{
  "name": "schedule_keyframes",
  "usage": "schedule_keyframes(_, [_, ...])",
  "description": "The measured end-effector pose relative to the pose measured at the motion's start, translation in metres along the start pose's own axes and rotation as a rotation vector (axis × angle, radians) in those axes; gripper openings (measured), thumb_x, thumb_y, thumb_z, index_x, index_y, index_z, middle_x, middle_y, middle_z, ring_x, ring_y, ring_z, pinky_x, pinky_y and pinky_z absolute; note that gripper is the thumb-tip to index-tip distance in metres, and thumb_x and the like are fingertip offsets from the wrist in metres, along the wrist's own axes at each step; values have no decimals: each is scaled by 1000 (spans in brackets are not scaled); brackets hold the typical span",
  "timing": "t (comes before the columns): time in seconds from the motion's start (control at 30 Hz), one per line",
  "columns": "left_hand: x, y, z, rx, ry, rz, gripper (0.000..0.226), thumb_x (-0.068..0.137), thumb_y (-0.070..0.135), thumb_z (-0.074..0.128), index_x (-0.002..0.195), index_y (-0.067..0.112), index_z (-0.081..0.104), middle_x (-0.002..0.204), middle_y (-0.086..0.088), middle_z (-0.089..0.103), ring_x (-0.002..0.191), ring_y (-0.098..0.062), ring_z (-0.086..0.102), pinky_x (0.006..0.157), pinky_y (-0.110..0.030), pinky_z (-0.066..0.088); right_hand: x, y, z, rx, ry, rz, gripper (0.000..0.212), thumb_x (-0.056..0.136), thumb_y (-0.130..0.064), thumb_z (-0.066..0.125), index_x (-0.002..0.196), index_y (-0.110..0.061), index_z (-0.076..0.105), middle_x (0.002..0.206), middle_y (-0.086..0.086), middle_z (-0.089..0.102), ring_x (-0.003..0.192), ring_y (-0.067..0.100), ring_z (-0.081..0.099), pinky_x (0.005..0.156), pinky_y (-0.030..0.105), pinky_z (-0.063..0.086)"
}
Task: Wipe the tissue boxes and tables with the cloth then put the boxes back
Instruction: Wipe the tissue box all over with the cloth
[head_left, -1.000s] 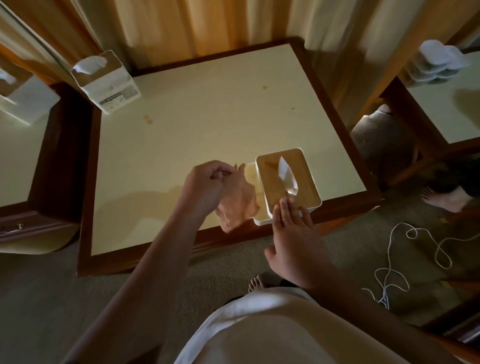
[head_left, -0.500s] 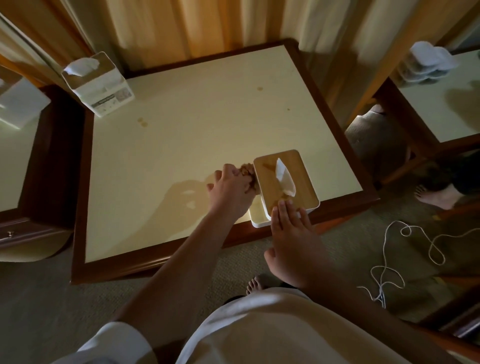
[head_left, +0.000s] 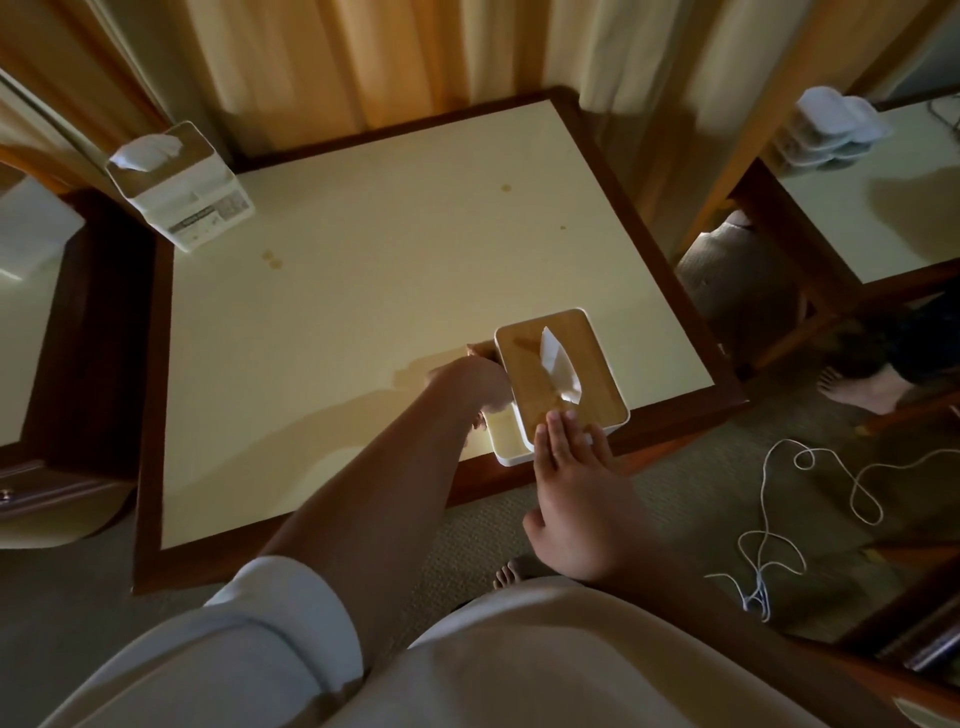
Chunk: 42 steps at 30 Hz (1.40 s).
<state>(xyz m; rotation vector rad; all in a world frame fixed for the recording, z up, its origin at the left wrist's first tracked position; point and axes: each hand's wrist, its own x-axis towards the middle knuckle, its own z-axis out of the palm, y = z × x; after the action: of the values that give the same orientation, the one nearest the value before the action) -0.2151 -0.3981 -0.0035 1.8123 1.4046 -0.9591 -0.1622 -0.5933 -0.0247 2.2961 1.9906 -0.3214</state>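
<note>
A white tissue box with a wooden lid (head_left: 576, 382) stands near the front right edge of the cream table (head_left: 363, 291), a tissue poking from its slot. My right hand (head_left: 576, 493) rests with straight fingers on the lid's near end. My left hand (head_left: 475, 384) grips a brownish cloth (head_left: 480, 349) against the box's left side; most of the cloth is hidden by the hand. A second, taller white tissue box (head_left: 179, 184) stands at the table's far left corner.
Curtains hang behind the table. Another table (head_left: 878, 218) with stacked white containers (head_left: 831, 127) stands at the right. A white cord (head_left: 784, 519) lies coiled on the carpet. Someone's bare foot (head_left: 862, 389) shows at the right. A dark cabinet stands at the left.
My left hand has carried the cloth from in front of the box along its left side, away from me. My right hand has stayed on the lid.
</note>
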Motion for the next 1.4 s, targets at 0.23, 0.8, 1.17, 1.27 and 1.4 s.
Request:
schedule_keyframes(0.23, [3,-1,9,-97,64,43,24,105,24,44,97,7,58,98,-7,69,85,-29,79,87,-39,63,0,1,-1,1,-1,-5,99,71,-46,83,144,12,49,150,33,47,141,48,47,112,63,43])
schedule_keyframes(0.8, [-50,-66,43,-540,838,648,23,95,20,65,117,25,70,95,8,67,83,-10,62,70,-33,53,-1,1,1,41,29,-1,101,70,-42,87,147,10,47,153,32,45,144,46,44,115,62,40])
schedule_keyframes(1.17, [-26,-58,96,-27,813,496,25,100,41,60,120,33,73,135,4,56,124,-22,48,98,-45,43,-1,4,6,35,87,-29,90,73,-38,79,146,6,50,152,28,48,145,43,43,115,62,39])
schedule_keyframes(1.27, [-32,-53,96,6,667,365,29,101,47,53,118,38,74,137,2,46,128,-22,44,101,-49,40,0,5,7,43,103,-20,91,69,-36,82,145,6,52,151,28,50,143,43,46,113,62,42])
schedule_keyframes(1.4, [-33,-33,74,-25,380,252,38,103,48,42,112,28,73,110,1,68,105,-24,64,90,-44,49,-2,5,6,60,122,-28,97,64,-37,88,143,8,53,149,30,51,141,44,49,109,63,46])
